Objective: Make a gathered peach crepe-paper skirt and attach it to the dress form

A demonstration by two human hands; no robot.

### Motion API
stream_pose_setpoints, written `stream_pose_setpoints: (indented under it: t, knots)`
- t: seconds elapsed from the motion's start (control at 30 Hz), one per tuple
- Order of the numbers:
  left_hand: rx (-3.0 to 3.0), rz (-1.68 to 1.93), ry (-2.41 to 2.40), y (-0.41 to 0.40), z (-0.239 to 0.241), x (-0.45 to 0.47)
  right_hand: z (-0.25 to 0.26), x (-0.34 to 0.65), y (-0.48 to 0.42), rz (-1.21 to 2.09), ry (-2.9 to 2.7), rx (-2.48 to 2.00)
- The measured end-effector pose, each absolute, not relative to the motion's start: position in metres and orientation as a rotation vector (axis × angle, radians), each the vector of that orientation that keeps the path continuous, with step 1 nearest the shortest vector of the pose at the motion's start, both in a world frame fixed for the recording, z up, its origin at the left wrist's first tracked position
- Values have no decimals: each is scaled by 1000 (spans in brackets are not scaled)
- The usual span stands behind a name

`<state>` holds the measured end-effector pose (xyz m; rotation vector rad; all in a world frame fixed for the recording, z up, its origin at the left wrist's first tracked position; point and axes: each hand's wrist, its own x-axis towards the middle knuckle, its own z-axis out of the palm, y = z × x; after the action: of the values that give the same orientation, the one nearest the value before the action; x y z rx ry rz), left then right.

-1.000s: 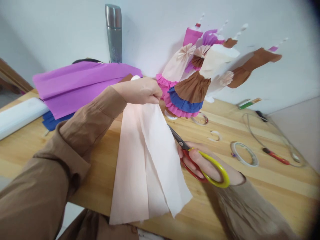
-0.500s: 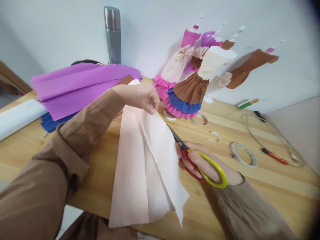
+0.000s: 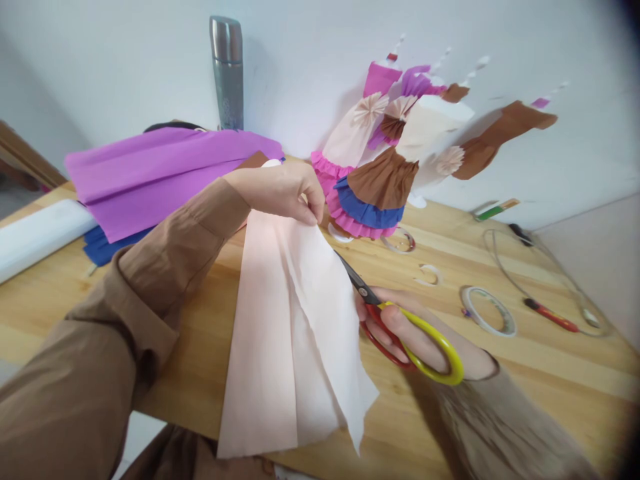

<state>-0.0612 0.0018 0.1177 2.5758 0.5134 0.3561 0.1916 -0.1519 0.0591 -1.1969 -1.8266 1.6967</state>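
Observation:
My left hand (image 3: 295,190) pinches the top edge of a pale pink crepe paper sheet (image 3: 265,333), which hangs in folds over the table's front part. Its lower right end is ragged. In my right hand (image 3: 400,327) is a pair of scissors (image 3: 435,343) with one yellow and one red handle loop. The dark blades point up and left at the paper's right edge, and their tips are partly behind it. How far the blades are apart I cannot make out.
Purple paper (image 3: 170,170) lies over blue paper (image 3: 113,245) at the left, beside a white roll (image 3: 43,233). A steel flask (image 3: 227,80) stands behind. Several dress forms in paper frills (image 3: 383,177) stand at the back right. Tape rolls (image 3: 487,311) and a red-handled corded tool (image 3: 553,315) lie right.
My left hand has shifted slightly right along the paper's top edge. My right hand with the scissors has moved a little down and right.

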Motion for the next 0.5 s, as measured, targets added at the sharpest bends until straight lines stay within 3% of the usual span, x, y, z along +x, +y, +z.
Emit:
stream_pose_setpoints:
  t: [0.5]
  knots:
    - [2586, 272, 505, 7, 108, -56, 57, 197, -150, 1702, -1852, -1178]
